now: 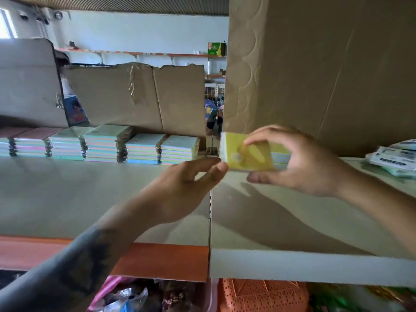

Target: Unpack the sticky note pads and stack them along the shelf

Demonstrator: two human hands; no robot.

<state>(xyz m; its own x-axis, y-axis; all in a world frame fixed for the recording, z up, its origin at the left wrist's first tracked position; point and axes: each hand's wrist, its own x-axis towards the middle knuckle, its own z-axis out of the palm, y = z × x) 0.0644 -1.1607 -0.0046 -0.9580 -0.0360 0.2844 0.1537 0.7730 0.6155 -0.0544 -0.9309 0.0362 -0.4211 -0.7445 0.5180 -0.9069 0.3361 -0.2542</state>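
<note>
Yellow-topped sticky note pad [247, 154] hangs above the shelf [90, 194], just right of the stacked pads [144, 149], pinched by the right hand [299, 163]. The left hand [189, 185], fingers relaxed, touches its corner. Unwrapping seems underway; next, probably stacking it beside the row.

- The shelf [90, 199] boards look like matt, smooth painted metal, with an orange front lip.
- The stacked sticky note pads [144, 149] are pastel paper, their sides glinting as if film-wrapped.
- The yellow pad [247, 154] has a glossy, slightly blurred face, possibly plastic wrap.
- The torn cardboard [135, 97] is matt brown, with shiny tape.
- The orange basket [258, 296] is perforated plastic.
</note>
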